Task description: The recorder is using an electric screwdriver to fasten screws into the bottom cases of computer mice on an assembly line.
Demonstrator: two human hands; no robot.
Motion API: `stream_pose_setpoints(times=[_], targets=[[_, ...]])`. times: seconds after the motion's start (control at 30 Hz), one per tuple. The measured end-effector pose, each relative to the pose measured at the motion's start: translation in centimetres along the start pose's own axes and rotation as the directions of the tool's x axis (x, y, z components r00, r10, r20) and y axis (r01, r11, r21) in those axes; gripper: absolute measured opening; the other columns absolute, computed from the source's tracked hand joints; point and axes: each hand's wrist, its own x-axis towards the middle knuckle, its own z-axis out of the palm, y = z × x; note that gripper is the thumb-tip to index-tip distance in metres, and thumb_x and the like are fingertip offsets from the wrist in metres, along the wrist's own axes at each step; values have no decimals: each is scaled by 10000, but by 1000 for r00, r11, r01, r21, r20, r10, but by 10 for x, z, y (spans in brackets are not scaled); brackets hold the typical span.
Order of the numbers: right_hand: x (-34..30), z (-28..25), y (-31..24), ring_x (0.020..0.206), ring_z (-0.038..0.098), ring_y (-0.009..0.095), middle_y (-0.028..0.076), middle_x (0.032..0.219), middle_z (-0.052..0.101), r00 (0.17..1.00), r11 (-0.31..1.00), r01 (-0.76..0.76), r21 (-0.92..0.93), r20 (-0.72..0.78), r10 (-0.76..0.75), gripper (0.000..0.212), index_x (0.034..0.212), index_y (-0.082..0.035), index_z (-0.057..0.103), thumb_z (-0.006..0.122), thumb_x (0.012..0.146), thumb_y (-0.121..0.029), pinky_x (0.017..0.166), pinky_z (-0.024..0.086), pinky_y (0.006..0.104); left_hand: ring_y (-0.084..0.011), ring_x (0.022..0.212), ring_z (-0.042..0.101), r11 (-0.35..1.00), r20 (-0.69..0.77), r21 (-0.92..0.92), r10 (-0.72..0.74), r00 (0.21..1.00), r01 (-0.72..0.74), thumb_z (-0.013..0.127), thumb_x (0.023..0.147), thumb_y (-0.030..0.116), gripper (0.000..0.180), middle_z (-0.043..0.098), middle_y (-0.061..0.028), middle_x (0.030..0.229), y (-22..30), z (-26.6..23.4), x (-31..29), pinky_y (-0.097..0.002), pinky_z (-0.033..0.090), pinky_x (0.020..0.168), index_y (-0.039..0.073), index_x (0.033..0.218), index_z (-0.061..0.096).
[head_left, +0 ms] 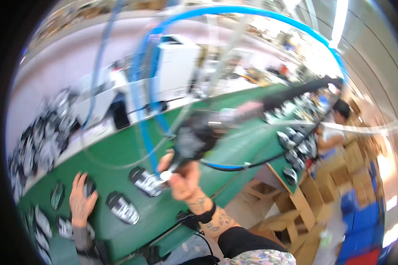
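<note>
My left hand [80, 198] is at the left of the green bench, its fingers and thumb around a small dark rounded part [89, 187] shaped like a computer mouse. My right hand [183, 179] grips the lower end of a black power screwdriver [194, 134], blurred by motion, whose tip slants down to the left. Just under that tip lies a black-and-white mouse-shaped part [146, 181]. Another such part [123, 207] rests between my two hands. Beside my left hand are a dark green-lined part [57, 195] and a partly covered one [65, 227].
A blue hose [147, 141] and a clear tube hang over the green bench [234, 185]. Dark parts are heaped at the left [44, 137] and at the right [296, 148]. A white box [177, 66] stands behind. A person [336, 132] sits at far right near cardboard boxes [340, 172].
</note>
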Motion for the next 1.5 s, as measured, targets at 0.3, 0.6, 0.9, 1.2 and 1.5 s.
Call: stream_pose_setpoints(times=[0.3, 0.6, 0.9, 1.2, 1.5], targets=[[4, 11, -33, 693, 514, 200, 110, 801, 512, 990, 988, -3, -155, -141, -19, 746, 1229, 28, 292, 541, 825, -548, 658, 462, 344, -362, 1096, 502, 1000, 22, 6, 3, 1000, -3, 642, 697, 302, 582, 427, -172, 1298, 9, -1, -1, -402, 431, 908, 122, 1225, 475], [0, -16, -29, 682, 534, 205, 121, 801, 512, 993, 978, -8, -210, -121, -18, 717, 1183, 37, 321, 533, 822, -545, 646, 474, 350, -335, 1115, 495, 996, 89, 58, 61, 994, -66, 632, 677, 295, 566, 458, -146, 1287, 29, 6, 2, -412, 404, 940, 134, 1204, 500], [-2, 2, -15, 754, 531, 187, 80, 870, 559, 973, 966, -149, 212, -143, 182, 668, 1185, -36, 392, 754, 705, -326, 684, 469, 346, -341, 1124, 481, 992, 71, 95, 74, 995, -80, 655, 730, 295, 514, 470, -182, 1255, 27, -14, -3, -403, 419, 931, 111, 1188, 514], [-9, 16, -30, 582, 498, 234, 177, 793, 519, 977, 975, 172, -138, -101, -186, 402, 941, 72, 456, 410, 921, -327, 491, 448, 341, -489, 1231, 303, 882, -165, 305, -323, 932, 360, 563, 786, 518, 786, 308, -322, 1331, 18, 12, -92, -515, 279, 1016, -58, 1282, 361], [-8, 18, -18, 648, 459, 243, 171, 787, 469, 992, 989, 89, -117, -83, -99, 594, 1218, 106, 284, 371, 897, -386, 618, 402, 365, -386, 1107, 450, 991, -281, 123, -8, 960, 45, 666, 599, 158, 700, 438, -248, 1161, -5, -91, -58, -403, 402, 943, -11, 1223, 397]])
